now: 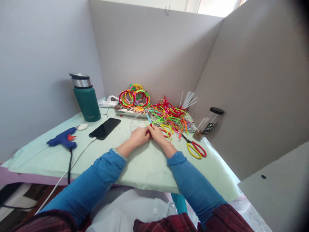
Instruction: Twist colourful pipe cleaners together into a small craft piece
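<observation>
My left hand [140, 136] and my right hand [157, 134] meet over the middle of the table, fingers closed and touching. A small fuzzy red pipe cleaner [151, 125] shows between the fingertips, pinched by both hands; most of it is hidden. Just beyond the fingers lies a light blue strip [148, 118]; I cannot tell whether it is held. Close to my right hand is a pair of scissors with yellow and red handles [168, 129], partly covered. Behind it spreads a heap of colourful pipe cleaners [170, 112].
A metal tray [130, 114] holds pipe-cleaner rings [127, 98]. On the left are a green bottle [87, 103], a phone [105, 128] on a white cable and a blue glue gun [63, 138]. On the right are more scissors [194, 149], a clear jar [209, 122] and white glue sticks [189, 100].
</observation>
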`<action>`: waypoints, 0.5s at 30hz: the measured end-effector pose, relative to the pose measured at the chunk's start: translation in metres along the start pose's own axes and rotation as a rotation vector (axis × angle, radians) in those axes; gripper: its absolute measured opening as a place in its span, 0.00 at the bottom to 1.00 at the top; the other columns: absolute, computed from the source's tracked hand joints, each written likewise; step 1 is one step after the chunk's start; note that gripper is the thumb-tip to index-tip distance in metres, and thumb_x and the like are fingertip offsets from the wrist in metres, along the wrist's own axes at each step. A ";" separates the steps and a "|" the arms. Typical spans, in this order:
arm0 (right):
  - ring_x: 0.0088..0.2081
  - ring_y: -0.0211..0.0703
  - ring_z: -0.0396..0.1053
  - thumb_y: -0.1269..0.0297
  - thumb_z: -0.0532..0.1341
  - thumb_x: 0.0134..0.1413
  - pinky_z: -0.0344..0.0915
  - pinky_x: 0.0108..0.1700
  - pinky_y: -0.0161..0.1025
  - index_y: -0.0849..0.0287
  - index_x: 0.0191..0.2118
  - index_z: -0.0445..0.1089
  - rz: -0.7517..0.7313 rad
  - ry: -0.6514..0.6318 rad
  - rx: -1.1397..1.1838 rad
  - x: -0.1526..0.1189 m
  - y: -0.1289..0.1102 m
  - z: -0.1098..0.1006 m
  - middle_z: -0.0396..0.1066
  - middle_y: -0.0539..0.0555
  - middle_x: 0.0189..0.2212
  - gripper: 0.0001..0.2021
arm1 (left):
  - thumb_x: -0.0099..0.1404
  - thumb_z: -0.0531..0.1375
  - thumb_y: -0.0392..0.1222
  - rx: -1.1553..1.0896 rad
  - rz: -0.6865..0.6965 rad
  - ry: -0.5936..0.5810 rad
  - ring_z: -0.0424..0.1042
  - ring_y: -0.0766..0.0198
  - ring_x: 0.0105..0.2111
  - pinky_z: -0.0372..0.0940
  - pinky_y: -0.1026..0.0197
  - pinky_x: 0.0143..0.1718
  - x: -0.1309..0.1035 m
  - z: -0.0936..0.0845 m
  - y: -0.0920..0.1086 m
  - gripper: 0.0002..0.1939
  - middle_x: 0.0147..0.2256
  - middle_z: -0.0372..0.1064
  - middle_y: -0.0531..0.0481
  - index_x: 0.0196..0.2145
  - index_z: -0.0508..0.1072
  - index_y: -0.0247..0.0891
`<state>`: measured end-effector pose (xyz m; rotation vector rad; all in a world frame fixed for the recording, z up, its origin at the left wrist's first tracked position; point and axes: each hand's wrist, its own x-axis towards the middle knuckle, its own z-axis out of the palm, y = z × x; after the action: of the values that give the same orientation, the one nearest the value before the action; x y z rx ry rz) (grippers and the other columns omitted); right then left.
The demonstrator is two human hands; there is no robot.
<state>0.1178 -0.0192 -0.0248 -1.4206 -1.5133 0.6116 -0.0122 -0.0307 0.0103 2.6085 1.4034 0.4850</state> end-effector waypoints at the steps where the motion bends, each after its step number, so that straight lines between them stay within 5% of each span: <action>1: 0.23 0.36 0.59 0.55 0.51 0.53 0.56 0.25 0.32 0.59 0.22 0.60 -0.001 -0.001 0.003 0.000 0.000 0.000 0.60 0.47 0.17 0.15 | 0.62 0.49 0.43 0.002 0.005 0.001 0.71 0.59 0.37 0.62 0.63 0.37 0.000 0.000 0.000 0.15 0.36 0.73 0.45 0.39 0.72 0.38; 15: 0.24 0.37 0.59 0.55 0.50 0.53 0.56 0.27 0.33 0.58 0.23 0.61 0.000 0.006 -0.024 0.000 0.001 0.000 0.61 0.48 0.18 0.15 | 0.62 0.48 0.43 0.027 0.043 0.019 0.71 0.58 0.37 0.62 0.62 0.36 0.002 0.005 -0.004 0.14 0.36 0.73 0.45 0.39 0.71 0.39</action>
<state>0.1183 -0.0193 -0.0255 -1.4396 -1.5208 0.5899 -0.0127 -0.0266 0.0052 2.6676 1.3711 0.5012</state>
